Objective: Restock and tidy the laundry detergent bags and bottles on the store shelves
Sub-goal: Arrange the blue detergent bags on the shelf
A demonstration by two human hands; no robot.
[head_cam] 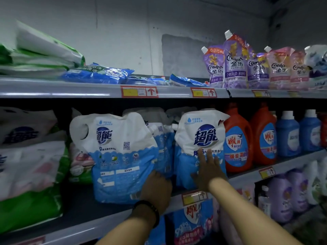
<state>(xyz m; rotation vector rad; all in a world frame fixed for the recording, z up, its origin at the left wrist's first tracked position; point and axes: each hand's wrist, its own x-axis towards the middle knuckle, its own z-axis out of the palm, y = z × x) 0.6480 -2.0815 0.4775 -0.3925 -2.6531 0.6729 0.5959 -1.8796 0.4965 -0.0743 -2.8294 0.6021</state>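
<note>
Two large white-and-blue detergent bags stand on the middle shelf (106,221). The left bag (118,156) shows its back, with a handle hole at its top left. The right bag (200,138) faces front with its spout at the upper left. My left hand (156,188), with a dark band on the wrist, grips the lower right corner of the left bag. My right hand (208,168) lies flat with fingers spread against the lower front of the right bag. More bags of the same kind stand behind, partly hidden.
Red bottles (238,140) and blue bottles (288,137) stand right of the bags. Green-and-white sacks (31,174) fill the left. The top shelf holds flat blue packs (99,73) and purple and pink softener pouches (235,64). Purple bottles (281,197) sit below right.
</note>
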